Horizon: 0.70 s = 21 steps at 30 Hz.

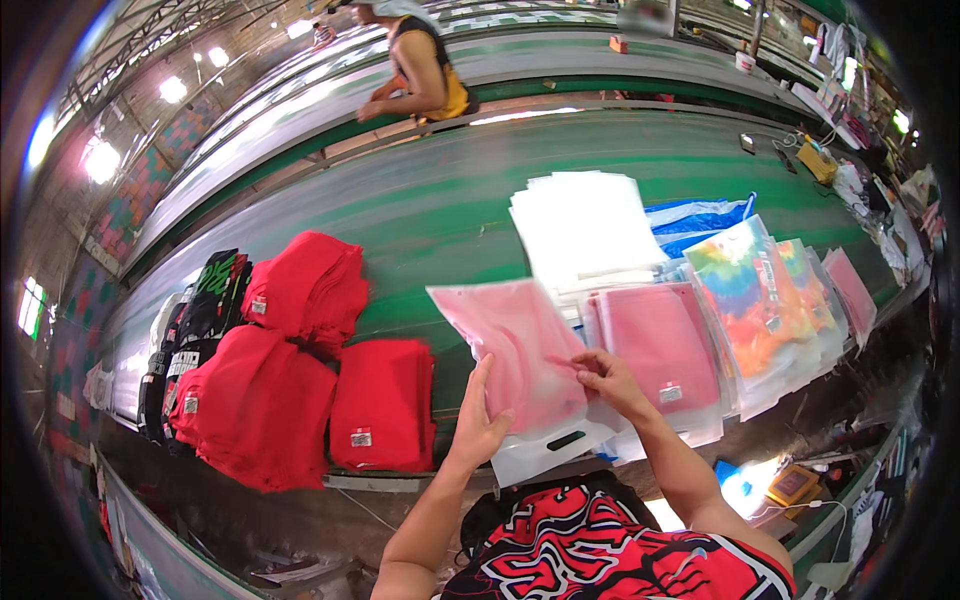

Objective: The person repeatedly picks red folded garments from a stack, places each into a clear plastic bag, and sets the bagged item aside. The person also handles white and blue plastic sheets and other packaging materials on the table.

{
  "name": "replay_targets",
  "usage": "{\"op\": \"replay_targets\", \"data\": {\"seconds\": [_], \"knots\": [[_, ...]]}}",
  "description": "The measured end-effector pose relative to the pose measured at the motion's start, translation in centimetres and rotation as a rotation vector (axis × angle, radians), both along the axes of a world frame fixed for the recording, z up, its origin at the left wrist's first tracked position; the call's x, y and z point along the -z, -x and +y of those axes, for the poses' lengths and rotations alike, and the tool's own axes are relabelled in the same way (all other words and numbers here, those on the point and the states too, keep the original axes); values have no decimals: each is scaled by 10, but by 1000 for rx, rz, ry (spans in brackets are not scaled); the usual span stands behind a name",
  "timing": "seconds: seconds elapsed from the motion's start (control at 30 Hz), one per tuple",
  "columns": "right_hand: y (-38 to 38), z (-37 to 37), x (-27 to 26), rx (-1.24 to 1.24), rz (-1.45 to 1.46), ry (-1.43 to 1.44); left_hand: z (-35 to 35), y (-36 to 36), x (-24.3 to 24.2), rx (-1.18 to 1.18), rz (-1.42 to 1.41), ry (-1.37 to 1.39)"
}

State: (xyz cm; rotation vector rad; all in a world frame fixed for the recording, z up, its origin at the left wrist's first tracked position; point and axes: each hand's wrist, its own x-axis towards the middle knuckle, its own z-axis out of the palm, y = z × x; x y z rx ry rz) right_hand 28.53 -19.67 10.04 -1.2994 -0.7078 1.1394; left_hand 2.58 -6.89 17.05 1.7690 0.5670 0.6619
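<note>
A frosted plastic bag with a red folded garment inside (525, 352) is held above the near edge of the green table. My left hand (484, 420) lies along its left side, thumb on the front, gripping it. My right hand (606, 379) pinches the plastic at the bag's right side between thumb and fingers. The bag's lower end has a cut-out handle slot. Right of it lies a pile of bagged red garments (652, 345); behind stands a stack of white bags (585, 225). To the left are a folded red garment pile (382, 405) and larger red piles (255, 405).
Black printed garments (214, 300) lie at the far left. Bagged tie-dye garments (742, 307) and a blue-and-white plastic bag (697, 221) are at the right. A yellow object (816, 163) sits farther back. A person in a black and yellow top (427, 67) is beyond the table.
</note>
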Motion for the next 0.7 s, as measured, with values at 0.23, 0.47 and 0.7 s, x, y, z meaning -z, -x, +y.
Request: {"op": "replay_targets", "data": {"seconds": [0.23,0.47,0.7], "knots": [[-88,-94,-44,395,-463,-99,-33,-103,31,182,-97,14],[-92,-163,5,458,-1382,354,-81,-171,120,424,246,36],[-75,-170,11,516,-1492,190,-44,-205,147,131,216,-61]]}}
